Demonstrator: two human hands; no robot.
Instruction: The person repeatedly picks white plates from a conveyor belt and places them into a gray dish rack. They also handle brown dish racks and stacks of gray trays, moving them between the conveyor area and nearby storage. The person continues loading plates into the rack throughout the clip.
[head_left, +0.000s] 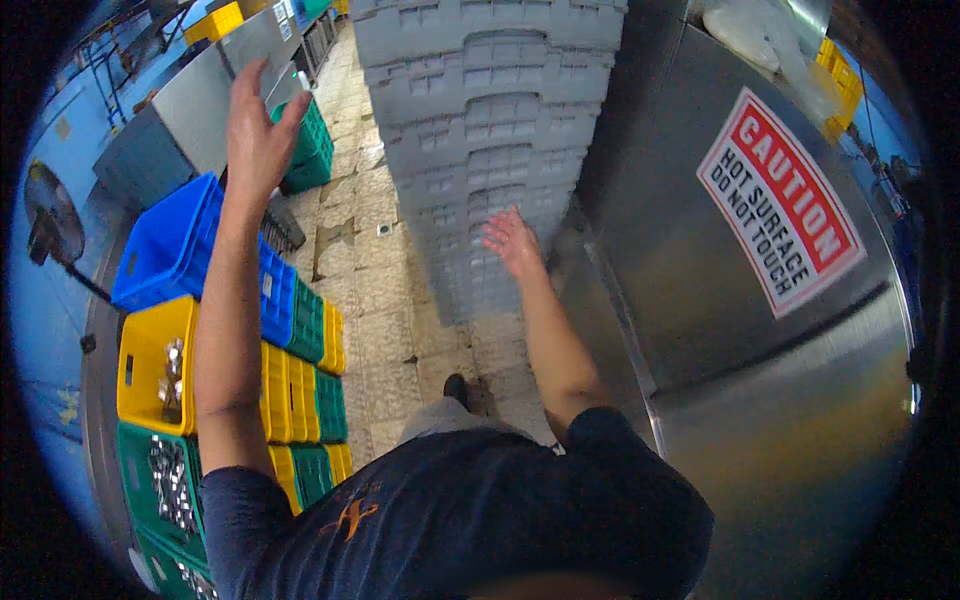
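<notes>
My left hand is raised at the upper left, thumb and fingers apart, with nothing in it. Behind it in the picture stand a grey metal cabinet and green crates. My right hand is held out at mid-frame with its fingers spread, also holding nothing. It appears in front of a tall stack of grey plastic crates; whether it touches them I cannot tell.
Stacked blue, yellow and green crates line the left side, some holding shiny metal pieces. On the right is a stainless steel machine with a hot-surface caution sign. Worn tiles cover the floor between.
</notes>
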